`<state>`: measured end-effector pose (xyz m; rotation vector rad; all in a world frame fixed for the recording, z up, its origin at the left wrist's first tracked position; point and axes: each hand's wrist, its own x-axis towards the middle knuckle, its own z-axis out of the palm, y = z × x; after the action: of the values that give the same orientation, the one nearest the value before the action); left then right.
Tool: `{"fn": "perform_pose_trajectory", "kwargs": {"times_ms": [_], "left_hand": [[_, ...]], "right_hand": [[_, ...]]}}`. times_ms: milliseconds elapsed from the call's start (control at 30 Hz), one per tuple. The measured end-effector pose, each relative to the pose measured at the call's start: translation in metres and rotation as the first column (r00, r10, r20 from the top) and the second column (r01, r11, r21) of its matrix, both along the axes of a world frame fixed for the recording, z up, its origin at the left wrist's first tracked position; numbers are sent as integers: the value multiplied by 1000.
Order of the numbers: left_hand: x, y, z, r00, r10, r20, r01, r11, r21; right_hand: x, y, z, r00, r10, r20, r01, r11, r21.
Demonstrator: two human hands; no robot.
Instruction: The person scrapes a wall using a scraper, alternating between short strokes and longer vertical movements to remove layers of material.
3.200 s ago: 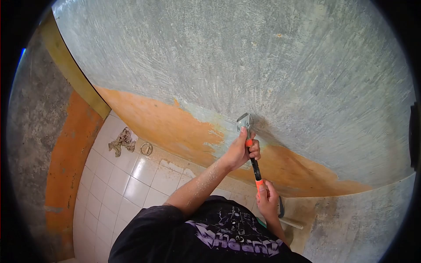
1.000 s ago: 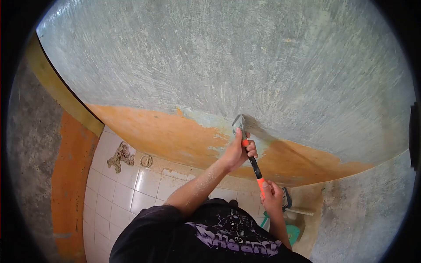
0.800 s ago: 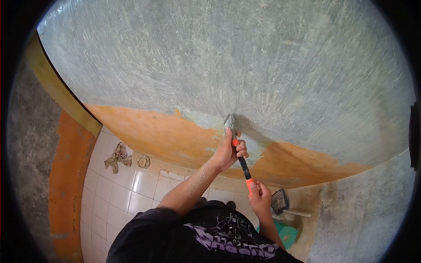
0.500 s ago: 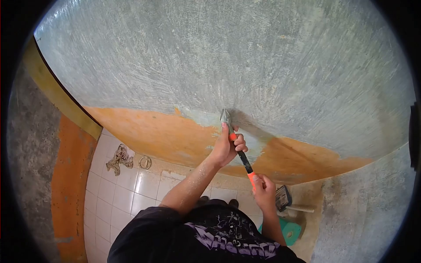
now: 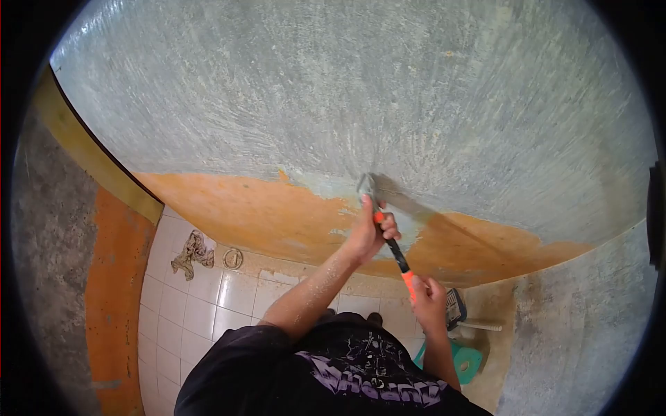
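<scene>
A scraper (image 5: 396,251) with a black and orange handle slants up to the wall. Its metal head lies at the lower edge of the grey scraped area (image 5: 333,97), just above the orange paint (image 5: 229,204). My left hand (image 5: 374,225) grips the handle near the head, its thumb laid along the metal. Lower down, my right hand (image 5: 427,298) is closed round the orange end of the handle. Pale dust speckles my left forearm. The blade edge is blurred.
A crumpled cloth (image 5: 193,255) and a round ring-like object (image 5: 233,258) lie on the white tiled floor (image 5: 201,315). At the lower right are a dark tray (image 5: 454,308), a pale rod (image 5: 480,326) and a green plastic object (image 5: 467,362). Another wall (image 5: 576,319) stands at the right.
Both my hands and the scraper have shifted slightly to the right and, lower down, a little downward in view. The scraper's head looks more blurred. My grips are unchanged.
</scene>
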<state>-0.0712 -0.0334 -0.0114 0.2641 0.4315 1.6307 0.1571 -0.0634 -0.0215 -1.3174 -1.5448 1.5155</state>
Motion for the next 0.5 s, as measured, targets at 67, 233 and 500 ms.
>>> {"fn": "perform_pose_trajectory", "kwargs": {"times_ms": [67,233,500], "left_hand": [[14,6,1,997,-79,-26,80,996,40],[13,6,1,988,-145,-43,146,989,35],[10,7,3,984,-170,-51,172,985,30]], "right_hand": [[16,2,7,999,-39,1,39,999,-23],[24,3,1,998,-55,-17,53,995,-84],[21,7,12,1000,-15,-7,14,996,-89]]}}
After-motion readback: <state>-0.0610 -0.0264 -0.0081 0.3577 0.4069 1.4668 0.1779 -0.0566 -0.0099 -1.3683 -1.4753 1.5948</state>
